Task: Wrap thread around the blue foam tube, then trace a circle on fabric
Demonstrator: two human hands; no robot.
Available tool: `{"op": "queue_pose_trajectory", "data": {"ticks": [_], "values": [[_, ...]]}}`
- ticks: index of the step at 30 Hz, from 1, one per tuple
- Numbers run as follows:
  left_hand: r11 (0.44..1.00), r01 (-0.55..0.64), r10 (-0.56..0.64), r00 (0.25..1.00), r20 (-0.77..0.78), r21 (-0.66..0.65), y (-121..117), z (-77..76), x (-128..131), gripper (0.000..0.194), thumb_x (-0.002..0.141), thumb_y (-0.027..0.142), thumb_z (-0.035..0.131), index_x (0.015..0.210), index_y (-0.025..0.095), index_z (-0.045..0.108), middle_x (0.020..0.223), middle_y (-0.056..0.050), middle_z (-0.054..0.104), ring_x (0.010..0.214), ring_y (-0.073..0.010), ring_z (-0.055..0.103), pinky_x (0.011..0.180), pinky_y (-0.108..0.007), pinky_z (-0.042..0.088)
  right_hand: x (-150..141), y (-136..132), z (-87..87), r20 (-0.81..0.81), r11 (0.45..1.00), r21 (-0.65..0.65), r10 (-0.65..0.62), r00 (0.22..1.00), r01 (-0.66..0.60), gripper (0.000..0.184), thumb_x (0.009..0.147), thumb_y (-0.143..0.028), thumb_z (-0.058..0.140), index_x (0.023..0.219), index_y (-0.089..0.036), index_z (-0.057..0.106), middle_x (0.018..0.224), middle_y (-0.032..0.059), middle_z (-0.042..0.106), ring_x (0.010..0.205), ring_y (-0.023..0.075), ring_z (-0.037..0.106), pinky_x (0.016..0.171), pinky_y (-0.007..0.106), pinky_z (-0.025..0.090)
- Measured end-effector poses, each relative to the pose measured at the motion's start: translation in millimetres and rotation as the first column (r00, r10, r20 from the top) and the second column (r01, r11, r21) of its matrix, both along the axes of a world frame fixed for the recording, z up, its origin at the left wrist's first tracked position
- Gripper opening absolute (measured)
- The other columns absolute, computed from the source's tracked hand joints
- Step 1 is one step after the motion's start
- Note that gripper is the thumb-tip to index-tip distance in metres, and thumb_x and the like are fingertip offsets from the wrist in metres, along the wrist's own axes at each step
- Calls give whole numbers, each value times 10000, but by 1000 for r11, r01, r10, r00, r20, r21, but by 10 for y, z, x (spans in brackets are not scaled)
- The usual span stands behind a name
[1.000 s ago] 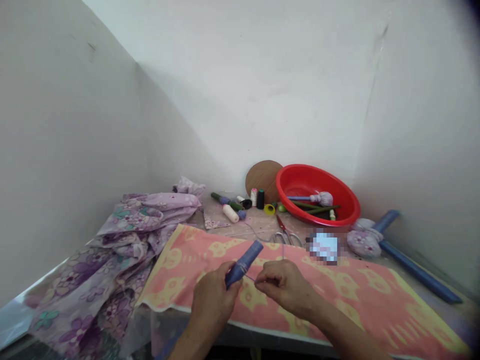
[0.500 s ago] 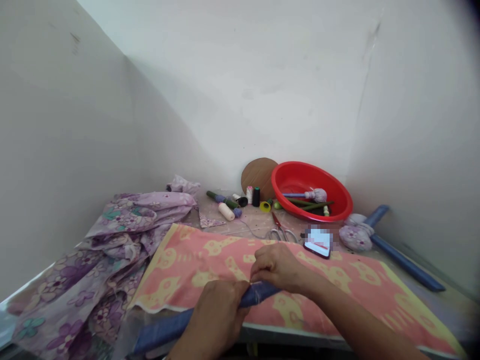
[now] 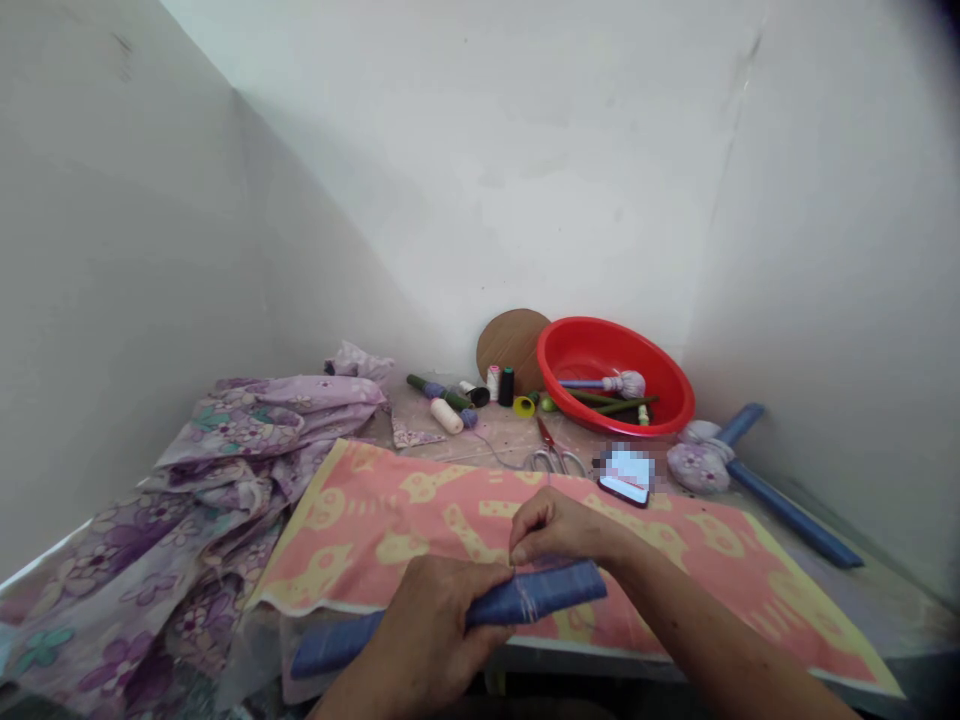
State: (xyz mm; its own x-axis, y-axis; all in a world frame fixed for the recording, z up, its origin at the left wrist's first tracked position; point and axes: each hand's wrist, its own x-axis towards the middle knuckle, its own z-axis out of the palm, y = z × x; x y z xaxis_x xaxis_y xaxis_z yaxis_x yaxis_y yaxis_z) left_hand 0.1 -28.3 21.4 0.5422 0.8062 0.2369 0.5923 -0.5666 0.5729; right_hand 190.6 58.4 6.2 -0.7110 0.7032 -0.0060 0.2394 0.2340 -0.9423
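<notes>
My left hand is wrapped round the middle of a blue rolled stick that lies nearly level over the front edge of the orange and yellow towel. Pale thread is wound round the stick just right of that hand. My right hand sits right above the stick, fingers pinched together on the thread.
Purple floral cloth is heaped on the left. At the back stand thread spools, scissors, a phone, a round wooden board and a red basin holding sticks. More blue sticks with a floral bundle lie at the right wall.
The blue stick has swung down from pointing up and away to lying nearly level. My right hand has moved from beside it to above it. The view has shifted slightly.
</notes>
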Motion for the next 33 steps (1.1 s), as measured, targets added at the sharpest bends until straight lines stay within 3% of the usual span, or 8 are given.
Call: {"op": "queue_pose_trajectory", "data": {"ticks": [3, 7, 10, 13, 17, 21, 25, 33], "values": [[997, -66, 71, 991, 112, -47, 19, -38, 3, 171, 649, 195, 576, 810, 224, 629, 682, 41, 629, 608, -116, 552, 551, -186, 331, 16, -5, -110, -80, 993, -97, -67, 995, 59, 246, 577, -343, 682, 627, -103, 658, 504, -17, 530, 450, 64, 428, 453, 186, 334], [969, -136, 197, 927, 318, -205, 87, -135, 13, 349, 604, 182, 602, 952, 205, 601, 706, 17, 630, 630, -133, 552, 571, -200, 378, -47, -76, -297, -240, 971, -109, -233, 943, 212, 208, 630, -338, 627, 594, -133, 628, 514, -22, 509, 473, 73, 400, 476, 203, 338], [926, -58, 249, 838, 486, -374, 167, -222, 30, 387, 604, 202, 593, 988, 155, 580, 625, 10, 599, 516, -108, 509, 478, -196, 370, -161, -164, -359, -327, 925, -160, -380, 865, 346, 171, 589, -309, 654, 560, -150, 601, 524, -35, 492, 503, 76, 381, 504, 205, 331], [870, 31, 311, 741, 595, -493, 249, -290, 32, 449, 596, 279, 619, 1002, 96, 560, 559, 6, 572, 418, -85, 458, 420, -202, 362, -269, -231, -348, -356, 918, -167, -396, 846, 359, 214, 579, -330, 658, 539, -130, 594, 488, -38, 452, 488, 70, 345, 506, 207, 305], [826, 100, 347, 685, 641, -554, 310, -301, -5, 537, 597, 380, 636, 1029, 76, 536, 516, 23, 534, 367, -68, 436, 383, -192, 345, -322, -229, -346, -306, 903, -77, -424, 852, 422, 301, 610, -396, 629, 507, -120, 570, 463, -36, 411, 479, 72, 327, 487, 210, 278], [817, 110, 346, 692, 634, -566, 337, -288, -41, 493, 621, 430, 614, 972, 89, 554, 510, 38, 507, 361, -58, 435, 378, -183, 350, -306, -196, -379, -230, 880, 97, -435, 870, 466, 291, 661, -381, 590, 524, -125, 570, 469, -33, 404, 473, 73, 329, 462, 205, 262], [824, 64, 360, 707, 608, -563, 371, -318, -66, 462, 631, 445, 601, 935, 102, 544, 506, 50, 491, 362, -55, 431, 376, -179, 356, -268, -227, -330, -139, 844, 286, -431, 891, 453, 242, 698, -330, 558, 575, -130, 615, 500, -13, 464, 498, 89, 382, 469, 204, 294], [870, -60, 354, 767, 535, -490, 456, -408, -75, 425, 676, 387, 544, 978, 89, 530, 501, 61, 472, 358, -57, 414, 369, -180, 341, -212, -312, -171, -155, 813, 439, -352, 923, 384, 211, 725, -305, 567, 616, -139, 639, 568, 4, 507, 543, 95, 459, 512, 202, 347]]}}
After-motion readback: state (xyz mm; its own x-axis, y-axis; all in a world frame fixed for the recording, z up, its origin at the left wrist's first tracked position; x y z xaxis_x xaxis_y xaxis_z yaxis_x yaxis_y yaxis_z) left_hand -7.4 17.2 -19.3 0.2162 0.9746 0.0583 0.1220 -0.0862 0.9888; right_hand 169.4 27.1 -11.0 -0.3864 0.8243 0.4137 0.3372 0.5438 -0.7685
